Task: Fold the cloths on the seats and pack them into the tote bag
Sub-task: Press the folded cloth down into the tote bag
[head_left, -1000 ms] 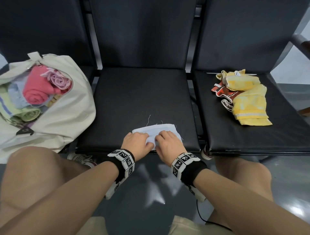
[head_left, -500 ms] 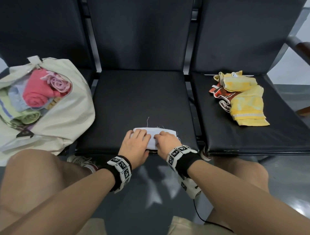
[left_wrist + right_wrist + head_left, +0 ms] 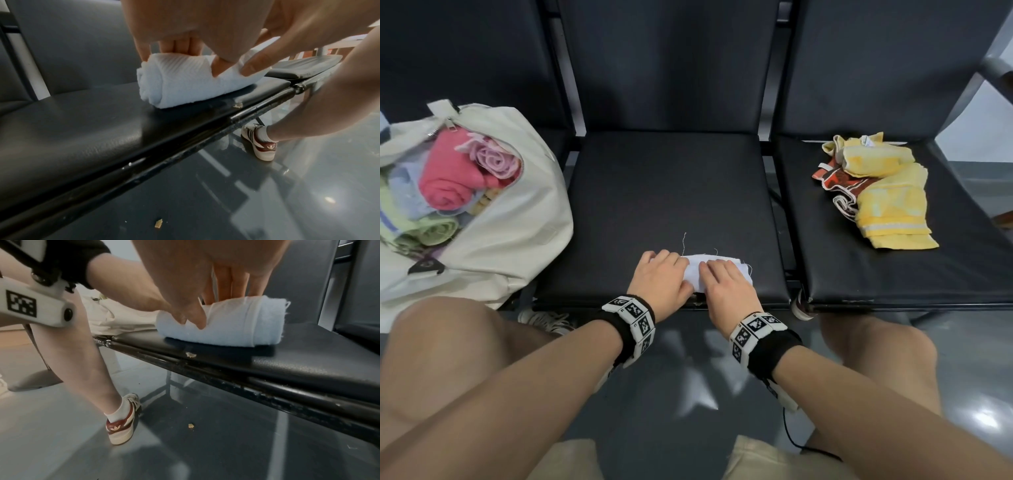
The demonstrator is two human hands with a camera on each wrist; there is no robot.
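Observation:
A white cloth [image 3: 697,274] lies rolled up near the front edge of the middle seat [image 3: 671,192]. My left hand [image 3: 662,274] grips its left end, with fingers over the top and thumb on the near side of the white cloth [image 3: 185,81]. My right hand [image 3: 724,281] grips the right half of the white cloth [image 3: 236,324] the same way. The cream tote bag [image 3: 510,226] stands open on the left seat, holding pink, lilac, green and pale blue rolled cloths. A yellow cloth [image 3: 890,202] and a red patterned cloth [image 3: 835,180] lie crumpled on the right seat.
Black seat backs rise behind all three seats. A black metal rail [image 3: 205,134] runs under the seats' front edge. My knees [image 3: 438,342] are on either side of the middle seat, and a shoe [image 3: 121,423] stands on the grey floor.
The white cloth has been rolled tighter and now looks narrower. Both hands have crept forward over it.

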